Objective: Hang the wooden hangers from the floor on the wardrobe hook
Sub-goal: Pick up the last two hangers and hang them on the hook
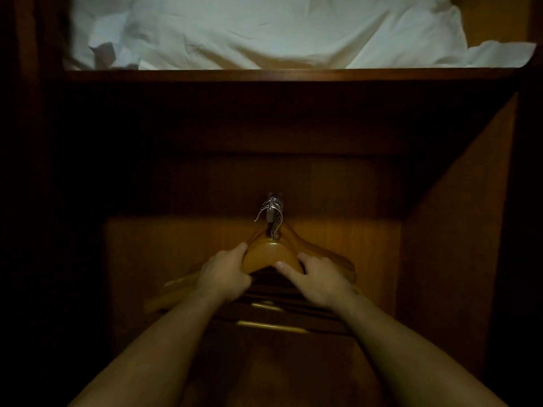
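Several wooden hangers (271, 255) hang bunched together inside a dark wooden wardrobe, their metal hooks stacked on the wardrobe hook (271, 208) at the middle. My left hand (224, 274) grips the left shoulder of the nearest hanger, fingers curled round its edge. My right hand (316, 277) holds the right shoulder of the same hanger, thumb on its front face and fingers behind. The nearest hanger's metal hook (276, 229) rises just under the wardrobe hook; I cannot tell whether it sits on it.
A wooden shelf (293, 74) spans the wardrobe above the hook and carries white bedding (264, 30). The wardrobe's right side wall (458, 230) is close. Hanger trouser bars (273, 326) show below my wrists.
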The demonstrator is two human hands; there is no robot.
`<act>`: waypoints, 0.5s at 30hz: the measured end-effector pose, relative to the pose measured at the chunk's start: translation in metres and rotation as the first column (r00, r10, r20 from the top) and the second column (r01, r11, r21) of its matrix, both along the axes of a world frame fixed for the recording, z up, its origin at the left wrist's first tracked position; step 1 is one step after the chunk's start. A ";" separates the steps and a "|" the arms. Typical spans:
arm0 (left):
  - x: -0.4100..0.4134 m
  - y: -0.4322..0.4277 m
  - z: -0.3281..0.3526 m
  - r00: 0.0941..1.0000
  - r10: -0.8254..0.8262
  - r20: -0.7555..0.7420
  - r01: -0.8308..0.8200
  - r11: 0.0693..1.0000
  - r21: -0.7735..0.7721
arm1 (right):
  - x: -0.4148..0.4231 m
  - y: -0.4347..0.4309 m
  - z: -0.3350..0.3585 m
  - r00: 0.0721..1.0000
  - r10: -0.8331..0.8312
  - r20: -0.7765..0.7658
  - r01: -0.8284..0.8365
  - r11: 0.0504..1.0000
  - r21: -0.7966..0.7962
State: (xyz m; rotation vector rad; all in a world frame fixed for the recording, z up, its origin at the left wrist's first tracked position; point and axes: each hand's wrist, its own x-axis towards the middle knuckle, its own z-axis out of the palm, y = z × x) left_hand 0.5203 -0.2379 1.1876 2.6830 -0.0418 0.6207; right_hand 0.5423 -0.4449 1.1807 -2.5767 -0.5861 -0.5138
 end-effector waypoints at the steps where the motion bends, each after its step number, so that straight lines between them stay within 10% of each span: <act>1: -0.001 0.001 0.000 1.000 0.008 0.002 -0.008 1.000 0.009 | -0.003 -0.001 0.002 1.000 -0.014 0.001 0.014 0.999 -0.032; 15: -0.042 0.039 0.025 0.999 0.017 -0.039 -0.013 0.997 0.082 | -0.049 -0.012 0.025 0.978 -0.204 -0.045 0.191 0.962 -0.193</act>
